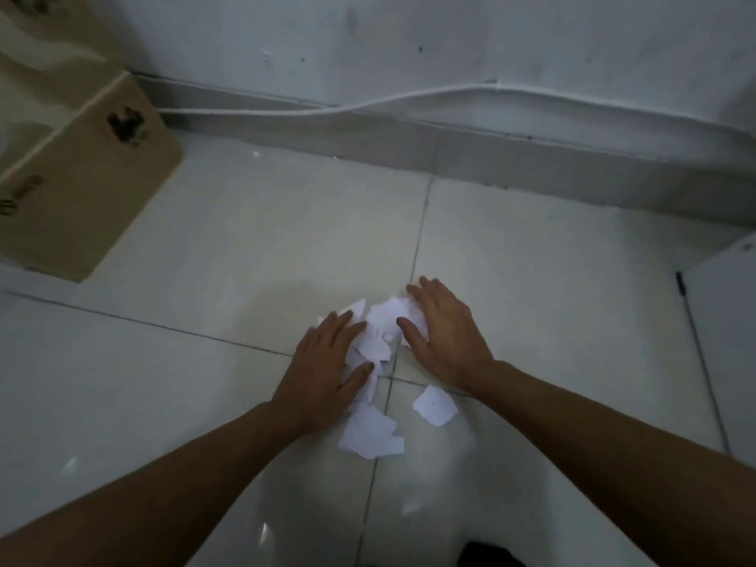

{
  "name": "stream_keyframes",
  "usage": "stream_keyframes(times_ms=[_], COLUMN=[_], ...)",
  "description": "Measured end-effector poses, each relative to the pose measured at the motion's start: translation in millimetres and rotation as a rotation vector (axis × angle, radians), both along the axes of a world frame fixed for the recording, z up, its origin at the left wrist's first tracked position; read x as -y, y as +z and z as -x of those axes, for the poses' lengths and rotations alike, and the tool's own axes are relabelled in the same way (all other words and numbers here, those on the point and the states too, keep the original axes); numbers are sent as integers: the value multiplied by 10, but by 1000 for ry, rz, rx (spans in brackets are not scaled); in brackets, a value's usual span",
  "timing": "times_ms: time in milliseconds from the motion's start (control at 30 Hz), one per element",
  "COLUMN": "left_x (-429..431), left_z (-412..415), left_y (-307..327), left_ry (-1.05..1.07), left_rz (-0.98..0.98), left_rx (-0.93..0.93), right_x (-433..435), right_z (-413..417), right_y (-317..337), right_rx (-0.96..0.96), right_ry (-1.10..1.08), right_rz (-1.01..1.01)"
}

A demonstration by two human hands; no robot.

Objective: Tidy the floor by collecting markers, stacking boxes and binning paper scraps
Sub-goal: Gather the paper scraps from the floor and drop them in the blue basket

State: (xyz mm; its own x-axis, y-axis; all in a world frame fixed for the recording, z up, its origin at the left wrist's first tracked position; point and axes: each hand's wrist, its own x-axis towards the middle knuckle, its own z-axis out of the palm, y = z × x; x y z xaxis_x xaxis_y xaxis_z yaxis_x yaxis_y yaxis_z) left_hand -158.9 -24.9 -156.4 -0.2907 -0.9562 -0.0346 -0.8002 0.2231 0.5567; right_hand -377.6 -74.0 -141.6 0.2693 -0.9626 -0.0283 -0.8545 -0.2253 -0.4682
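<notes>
Two bare forearms reach out from the near edge. The left hand (323,364) lies flat, fingers spread, pressing the left side of a pile of paper scraps (378,335) on the tiled floor (204,247). The right hand (444,327), also flat and spread, cups the pile's right side. Loose scraps (370,435) lie nearer, between the wrists. A cardboard box (82,182) stands far left by the wall (409,43).

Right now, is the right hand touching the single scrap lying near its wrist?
Apart. The head view shows bare tile between the right hand and the single scrap.
</notes>
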Motion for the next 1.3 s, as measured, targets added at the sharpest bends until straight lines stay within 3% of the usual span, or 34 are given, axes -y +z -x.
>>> stream_keyframes(times_ms=[67,267,533,733,900,1033,1133,1233,1300], left_x=[3,139,241,232,256,263,264,241,244], left_z=[109,427,459,423,396,323,329,390,386], left_y=[-102,-178,-234,-210,-172,-244,-304,-310,-304], left_ry=[-27,-21,-79,-77,-44,-34,-35,-20,-13], left_rz=[41,68,85,65,29,106,111,22,25], left_rx=[63,30,62,-62,-168,-107,-58,-279,-254], right_x=[-128,-442,-961,-569,-365,-642,-745,-610,-458], right_z=[105,209,227,45,105,46,-100,-160,-76], right_y=[-122,-170,-331,-329,-226,-283,-368,-347,-304], right_rx=[-47,232,-132,22,90,17,-112,-107,-74], right_ry=[24,166,240,134,211,287,214,120,151], right_rz=[-80,-84,-32,-31,7,29,13,0,4])
